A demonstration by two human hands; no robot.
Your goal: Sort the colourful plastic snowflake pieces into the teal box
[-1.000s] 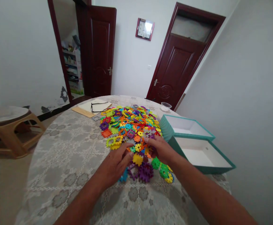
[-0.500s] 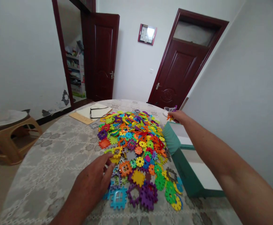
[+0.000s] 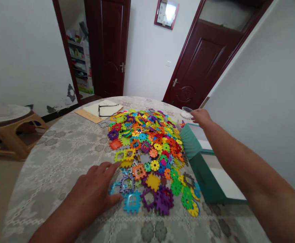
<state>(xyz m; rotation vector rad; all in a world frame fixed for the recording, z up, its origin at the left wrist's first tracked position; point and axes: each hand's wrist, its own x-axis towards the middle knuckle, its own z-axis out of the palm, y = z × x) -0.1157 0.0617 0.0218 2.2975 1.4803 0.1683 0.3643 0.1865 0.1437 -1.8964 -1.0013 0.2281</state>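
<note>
My left hand [image 3: 93, 187] is open at the near left side of a large heap of colourful plastic building pieces [image 3: 149, 131]. Its index fingertip is close to a yellow square piece [image 3: 126, 164], and its thumb is beside a light blue window piece [image 3: 132, 201]. A lilac window piece [image 3: 127, 184] lies between thumb and finger, not held. Far to the right, my right hand [image 3: 201, 117] is stretched out beside a clear plastic bowl [image 3: 187, 110], its fingers partly hidden but seemingly open. Below it, a small orange and purple piece [image 3: 182, 124] lies by the green box [image 3: 191, 143].
The open green box with white insides [image 3: 205, 189] stands along the heap's right side, under my right forearm. Black-framed glasses [image 3: 99, 110] rest on papers [image 3: 89, 115] at the far left of the patterned tablecloth [image 3: 68, 152]. A tan stool [image 3: 18, 135] stands left.
My right hand has let go of the orange and purple piece, which is now lower, beside the box. My left hand has spread its fingers and drawn slightly back. The view has tilted downward.
</note>
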